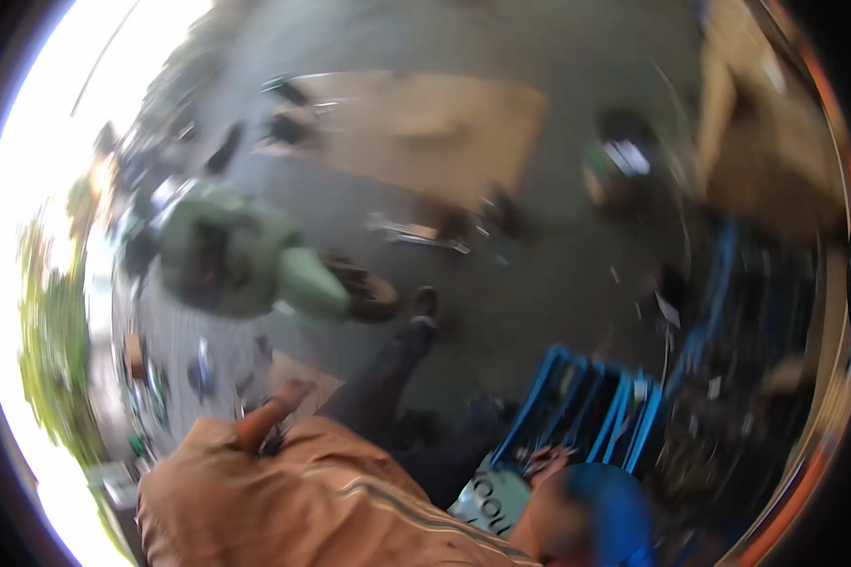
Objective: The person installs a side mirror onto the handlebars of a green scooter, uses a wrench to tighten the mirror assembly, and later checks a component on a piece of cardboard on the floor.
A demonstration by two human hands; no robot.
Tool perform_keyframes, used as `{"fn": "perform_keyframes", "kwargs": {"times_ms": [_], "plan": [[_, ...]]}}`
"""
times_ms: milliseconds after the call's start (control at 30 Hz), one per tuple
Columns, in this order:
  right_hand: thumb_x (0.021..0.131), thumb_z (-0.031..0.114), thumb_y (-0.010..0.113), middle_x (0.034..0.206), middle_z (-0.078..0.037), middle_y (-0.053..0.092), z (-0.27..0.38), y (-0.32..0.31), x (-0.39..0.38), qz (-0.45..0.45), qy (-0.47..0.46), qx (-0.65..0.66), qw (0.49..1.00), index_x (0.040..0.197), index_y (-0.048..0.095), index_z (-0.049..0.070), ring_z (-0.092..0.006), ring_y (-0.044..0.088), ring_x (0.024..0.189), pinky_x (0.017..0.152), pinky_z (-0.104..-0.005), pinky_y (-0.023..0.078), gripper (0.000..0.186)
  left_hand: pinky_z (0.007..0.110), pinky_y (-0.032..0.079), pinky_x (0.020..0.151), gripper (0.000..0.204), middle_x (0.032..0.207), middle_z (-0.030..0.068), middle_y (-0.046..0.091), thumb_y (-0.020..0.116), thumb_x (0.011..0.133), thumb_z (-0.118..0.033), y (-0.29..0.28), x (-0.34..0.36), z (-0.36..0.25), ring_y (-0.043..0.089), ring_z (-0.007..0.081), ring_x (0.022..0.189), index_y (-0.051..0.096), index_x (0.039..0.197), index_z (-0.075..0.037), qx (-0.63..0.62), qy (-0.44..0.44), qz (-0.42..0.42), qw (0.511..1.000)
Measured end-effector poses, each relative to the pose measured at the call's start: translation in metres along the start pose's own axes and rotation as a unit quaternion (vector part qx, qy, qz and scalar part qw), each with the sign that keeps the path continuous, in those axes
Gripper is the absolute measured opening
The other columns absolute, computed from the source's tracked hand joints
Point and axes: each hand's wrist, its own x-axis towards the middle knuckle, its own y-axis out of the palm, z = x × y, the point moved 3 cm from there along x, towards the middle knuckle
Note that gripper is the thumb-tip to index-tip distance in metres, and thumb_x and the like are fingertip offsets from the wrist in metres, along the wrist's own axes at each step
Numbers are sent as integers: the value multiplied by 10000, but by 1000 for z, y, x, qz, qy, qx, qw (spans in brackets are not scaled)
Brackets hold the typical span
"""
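Note:
Motion blur covers the whole head view. At the lower left my left hand (293,392) reaches out from a brown-orange sleeve (194,472), over a flat tan piece (317,378); its fingers are smeared. What seems to be my right hand (548,463) shows at the lower right, beside a blue slatted crate or rack (577,397) and a pale sheet or cloth with large dark lettering (492,499). Whether it holds anything is too blurred to see. A rounded blue thing (619,515) lies close by it. Dark trouser legs (378,378) stretch forward to a dark shoe (425,302).
A person in pale green clothing (236,250) is close by on the left. Beyond lies a flat cardboard sheet (425,128) on the grey floor, with dark items and metal pieces (421,233) around it. A cardboard box (775,142) and dark stacked crates (766,312) line the right side.

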Motion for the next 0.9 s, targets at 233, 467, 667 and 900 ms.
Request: {"fn": "perform_keyframes", "kwargs": {"times_ms": [233,467,667,900], "plan": [[819,82,550,879,-112,624,-170,379,-172,306,-51,-408,859,809,587,46,-235,624,780,723,-359,529,52,412,465,918,434,1095,197,654,590,811,-346,-132,49,-32,604,351,1057,657,1109,-38,-114,82,-85,986],[892,36,562,1059,-88,604,-317,689,-334,548,-122,-587,584,985,487,93,-184,611,937,764,-306,508,133,417,479,876,420,1040,221,655,586,810,-324,-177,96,24,626,350,995,652,1074,-4,-460,17,-184,868],[916,106,596,1178,-38,607,-456,772,-390,515,-46,-682,517,1262,504,98,-170,579,1126,510,-165,367,359,353,449,700,373,830,141,608,596,824,-310,-49,9,117,576,263,804,628,1069,-30,-749,-218,-251,574],[910,231,644,825,-10,582,-630,691,-423,598,74,-697,390,1051,544,59,-56,494,576,418,-181,328,244,252,316,387,189,588,-6,436,584,812,-277,43,-78,184,378,94,443,632,815,-94,-793,-382,-382,282]]}}
